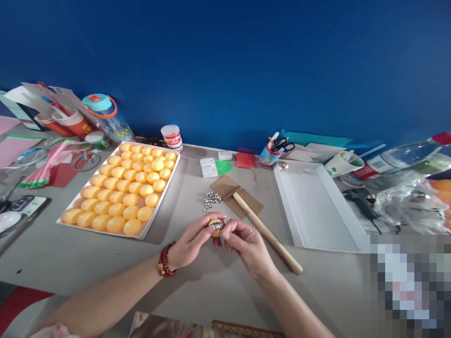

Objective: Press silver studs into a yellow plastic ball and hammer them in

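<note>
My left hand (193,240) is closed around a yellow ball (216,221), thumb on its near side and fingers curled behind. A dark and silvery band shows across the ball's front. Against the ball's right side, thumb and forefinger of my right hand (243,240) are pinched together; what they hold is too small to make out. Just beyond the hands lies a heap of small shiny silver pieces (212,199). A hammer (268,232) with a wooden handle rests to the right, its head on a brown card (228,190).
Rows of yellow balls fill a shallow white box (150,220) on the left. To the right is a white tray (310,206) with a shiny bit in its far corner. Along the wall stand a jar (172,137), a scissors cup (268,156) and a bottle (394,162); a glue gun (361,202) lies nearby.
</note>
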Motion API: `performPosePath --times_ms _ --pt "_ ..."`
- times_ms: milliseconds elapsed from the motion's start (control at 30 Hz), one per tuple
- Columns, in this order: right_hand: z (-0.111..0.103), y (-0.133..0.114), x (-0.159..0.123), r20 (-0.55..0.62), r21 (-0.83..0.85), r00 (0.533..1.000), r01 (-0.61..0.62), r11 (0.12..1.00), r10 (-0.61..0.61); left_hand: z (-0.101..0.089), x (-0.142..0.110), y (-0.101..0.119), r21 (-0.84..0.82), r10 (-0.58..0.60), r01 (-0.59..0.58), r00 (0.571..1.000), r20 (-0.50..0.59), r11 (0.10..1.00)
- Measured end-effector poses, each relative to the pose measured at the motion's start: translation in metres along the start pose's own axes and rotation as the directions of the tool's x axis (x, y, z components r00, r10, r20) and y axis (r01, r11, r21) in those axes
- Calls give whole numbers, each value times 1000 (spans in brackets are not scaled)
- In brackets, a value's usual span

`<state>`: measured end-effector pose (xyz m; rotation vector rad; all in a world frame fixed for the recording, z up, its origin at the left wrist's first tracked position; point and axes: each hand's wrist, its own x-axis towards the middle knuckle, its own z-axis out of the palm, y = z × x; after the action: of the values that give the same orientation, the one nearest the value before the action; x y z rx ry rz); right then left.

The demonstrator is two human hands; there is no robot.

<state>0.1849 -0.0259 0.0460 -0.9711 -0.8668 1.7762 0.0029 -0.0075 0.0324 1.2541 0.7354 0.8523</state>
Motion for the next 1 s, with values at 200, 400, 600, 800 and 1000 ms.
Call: performPosePath --times_ms 200,400,600,800,1000 --pt "0 0 0 -7 12 1000 -2 1000 2 0 -1 2 63 30 -30 1000 -2 998" --pt "1 0 0 -30 -23 999 -12 1000 11 -1 -1 -1 126 28 -25 999 -25 992" --pt "0 2 1 -34 -38 999 8 999 -9 -1 -1 1 126 35 -32 999 -27 991" --pt "1 3 1 -37 -25 999 18 1000 -19 -2 -2 0 191 57 -49 998 -38 980" --pt "-1 4 2 -25 -49 999 24 999 -25 -2 -2 0 232 67 -57 997 -35 971"
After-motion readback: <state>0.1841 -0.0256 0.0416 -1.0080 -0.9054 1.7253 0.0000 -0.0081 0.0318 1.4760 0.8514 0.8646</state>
